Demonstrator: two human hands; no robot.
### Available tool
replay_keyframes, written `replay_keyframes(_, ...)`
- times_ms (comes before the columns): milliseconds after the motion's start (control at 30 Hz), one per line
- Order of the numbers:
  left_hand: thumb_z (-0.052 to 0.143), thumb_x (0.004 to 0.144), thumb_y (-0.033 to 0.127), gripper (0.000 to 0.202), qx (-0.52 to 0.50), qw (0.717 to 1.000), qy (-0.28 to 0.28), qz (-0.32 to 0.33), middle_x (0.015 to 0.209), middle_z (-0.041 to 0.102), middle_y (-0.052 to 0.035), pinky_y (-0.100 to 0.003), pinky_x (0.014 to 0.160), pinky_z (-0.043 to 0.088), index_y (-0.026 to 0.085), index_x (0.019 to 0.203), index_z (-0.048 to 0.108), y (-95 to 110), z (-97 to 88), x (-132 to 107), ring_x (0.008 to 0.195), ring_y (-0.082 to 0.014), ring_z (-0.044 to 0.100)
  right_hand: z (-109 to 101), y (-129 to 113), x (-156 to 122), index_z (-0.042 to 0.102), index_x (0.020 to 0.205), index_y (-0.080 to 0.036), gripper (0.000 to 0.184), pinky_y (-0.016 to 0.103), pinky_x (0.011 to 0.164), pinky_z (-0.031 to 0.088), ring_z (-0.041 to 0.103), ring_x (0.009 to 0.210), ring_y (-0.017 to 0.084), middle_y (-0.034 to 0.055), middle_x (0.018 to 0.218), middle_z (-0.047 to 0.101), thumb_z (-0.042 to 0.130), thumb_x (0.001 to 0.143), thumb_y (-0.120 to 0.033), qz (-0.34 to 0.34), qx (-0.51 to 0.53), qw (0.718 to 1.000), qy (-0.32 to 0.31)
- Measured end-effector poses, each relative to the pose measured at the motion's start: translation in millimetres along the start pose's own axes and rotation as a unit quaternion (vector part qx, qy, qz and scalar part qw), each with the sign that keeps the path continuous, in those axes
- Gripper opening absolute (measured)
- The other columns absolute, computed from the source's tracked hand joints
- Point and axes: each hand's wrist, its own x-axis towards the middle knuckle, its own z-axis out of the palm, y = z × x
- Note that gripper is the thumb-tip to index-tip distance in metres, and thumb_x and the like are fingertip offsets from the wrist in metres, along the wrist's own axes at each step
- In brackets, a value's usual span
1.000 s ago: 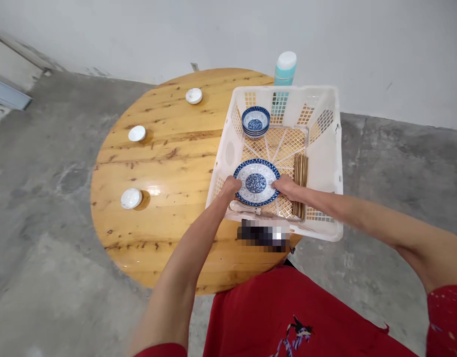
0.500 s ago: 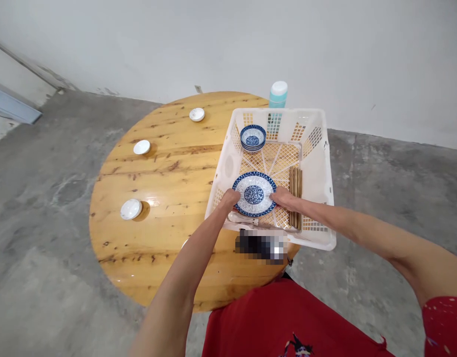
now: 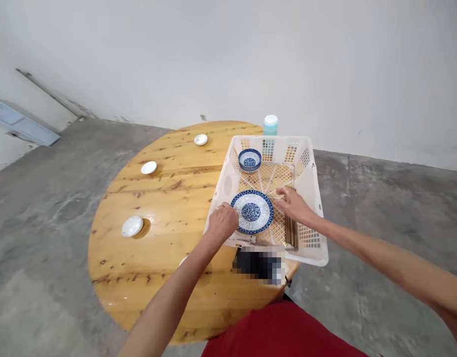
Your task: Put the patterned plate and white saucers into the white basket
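Observation:
A blue-and-white patterned plate (image 3: 251, 212) lies inside a white plastic basket (image 3: 228, 186), toward its near left side. At the plate's left rim, the fingers of my left hand (image 3: 224, 222) are curled closed on the edge; the fingertips are hidden. My right hand (image 3: 294, 205) is off the plate, to its right, with fingers apart and nothing in them. Below it lies a bundle of wooden chopsticks (image 3: 291, 232), partly covered by the hand. Stacked blue-and-white bowls (image 3: 249, 159) sit at the basket's far left. White spoons (image 3: 246, 238) show partly under the plate's near edge.
The basket stands on a round wooden table (image 3: 168, 208), its right side reaching past the table edge. Several small white bowls, such as this one (image 3: 132, 226), are spread along the left. A turquoise bottle (image 3: 270, 126) stands behind the basket. A blurred dark object (image 3: 258, 264) lies in front.
My right hand has let go of the plate's right rim, opened and moved up and right. The plate stays in the basket with my left hand at its rim. The view has tilted up.

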Motion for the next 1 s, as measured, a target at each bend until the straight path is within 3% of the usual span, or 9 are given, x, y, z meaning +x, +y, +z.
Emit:
replay_keyframes(133, 0.038, 0.097, 0.033, 0.043, -0.040, 0.983, 0.180, 0.003, 0.127, 0.066, -0.0154, -0.040, 0.096, 0.050, 0.016, 0.135, 0.049, -23.6, -28.2, -57.9, 0.112, -0.0278, 0.066, -44.0, -27.3, -35.6, 0.057, 0.122, -0.017, 0.034, 0.030, 0.076, 0.053, 0.068, 0.084, 0.018, 0.0099, 0.110, 0.068, 0.049, 0.089, -0.021, -0.180, 0.041, 0.978, 0.097)
replay_keyframes(200, 0.036, 0.097, 0.036, 0.043, -0.109, 0.950, 0.291, -0.033, 0.128, 0.067, -0.0116, -0.034, 0.099, 0.049, 0.020, 0.134, 0.050, -45.7, -20.9, -91.2, 0.110, -0.0221, 0.067, -56.9, -34.4, -50.0, 0.057, 0.124, -0.019, 0.035, 0.033, 0.080, 0.054, 0.070, 0.079, 0.016, 0.0107, 0.116, 0.067, 0.048, 0.090, -0.018, -0.291, 0.016, 0.945, 0.147)
replay_keyframes(267, 0.038, 0.095, 0.043, 0.042, -0.147, 0.905, 0.380, -0.120, 0.120, 0.071, -0.0095, -0.037, 0.102, 0.048, 0.023, 0.128, 0.056, -70.1, 4.0, -126.0, 0.109, -0.0232, 0.068, -61.1, -36.6, -59.2, 0.057, 0.127, -0.021, 0.038, 0.034, 0.084, 0.055, 0.071, 0.079, 0.016, 0.0110, 0.118, 0.067, 0.049, 0.091, -0.014, -0.378, -0.005, 0.910, 0.173)
replay_keyframes(400, 0.046, 0.088, 0.054, 0.045, -0.256, 0.829, 0.386, -0.313, 0.102, 0.076, -0.0064, -0.038, 0.088, 0.057, 0.024, 0.116, 0.063, -110.5, 77.6, -195.3, 0.096, -0.0253, 0.072, -52.8, -36.6, -70.9, 0.055, 0.134, -0.023, 0.045, 0.031, 0.081, 0.058, 0.073, 0.084, 0.018, 0.0088, 0.108, 0.072, 0.049, 0.092, -0.010, -0.424, 0.007, 0.892, 0.157)
replay_keyframes(467, 0.049, 0.084, 0.059, 0.047, -0.316, 0.802, 0.360, -0.357, 0.101, 0.076, -0.0054, -0.038, 0.081, 0.060, 0.024, 0.112, 0.064, -121.6, 107.6, -224.1, 0.091, -0.0256, 0.073, -45.8, -37.4, -80.3, 0.055, 0.135, -0.026, 0.045, 0.027, 0.074, 0.058, 0.074, 0.079, 0.017, 0.0061, 0.099, 0.074, 0.049, 0.093, -0.010, -0.408, 0.022, 0.902, 0.138)
replay_keyframes(567, 0.052, 0.080, 0.062, 0.050, -0.386, 0.768, 0.344, -0.378, 0.103, 0.075, -0.0065, -0.037, 0.079, 0.061, 0.023, 0.109, 0.064, -127.2, 132.1, -249.0, 0.089, -0.0255, 0.074, -30.6, -36.6, -104.5, 0.055, 0.135, -0.029, 0.046, 0.024, 0.065, 0.059, 0.072, 0.066, 0.016, 0.0041, 0.094, 0.075, 0.050, 0.093, -0.012, -0.380, 0.036, 0.917, 0.114)
replay_keyframes(667, 0.052, 0.079, 0.063, 0.053, -0.433, 0.751, 0.332, -0.371, 0.105, 0.074, -0.0095, -0.037, 0.078, 0.061, 0.020, 0.107, 0.064, -127.7, 141.3, -254.1, 0.090, -0.0256, 0.073, 0.3, -27.9, -140.9, 0.052, 0.137, -0.030, 0.045, 0.025, 0.062, 0.060, 0.073, 0.067, 0.017, 0.0048, 0.103, 0.075, 0.051, 0.094, -0.016, -0.350, 0.051, 0.933, 0.071)
replay_keyframes(800, 0.050, 0.081, 0.059, 0.049, -0.476, 0.756, 0.313, -0.324, 0.104, 0.074, -0.0112, -0.035, 0.073, 0.060, 0.019, 0.103, 0.064, -135.6, 161.9, -261.7, 0.085, -0.0242, 0.073, 72.3, -6.5, -204.6, 0.058, 0.125, -0.031, 0.031, 0.027, 0.062, 0.060, 0.072, 0.066, 0.017, 0.0041, 0.098, 0.076, 0.050, 0.095, -0.028, -0.238, 0.104, 0.966, -0.008)
replay_keyframes(1000, 0.041, 0.086, 0.049, 0.040, -0.491, 0.797, 0.215, -0.280, 0.098, 0.075, -0.0088, -0.033, 0.076, 0.058, 0.021, 0.104, 0.064, -187.3, 227.3, -325.5, 0.085, -0.0231, 0.073, 196.1, 6.4, -311.2, 0.066, 0.107, -0.027, 0.035, 0.035, 0.059, 0.059, 0.067, 0.056, 0.022, 0.0079, 0.086, 0.074, 0.050, 0.090, -0.053, -0.048, 0.166, 0.977, -0.126)
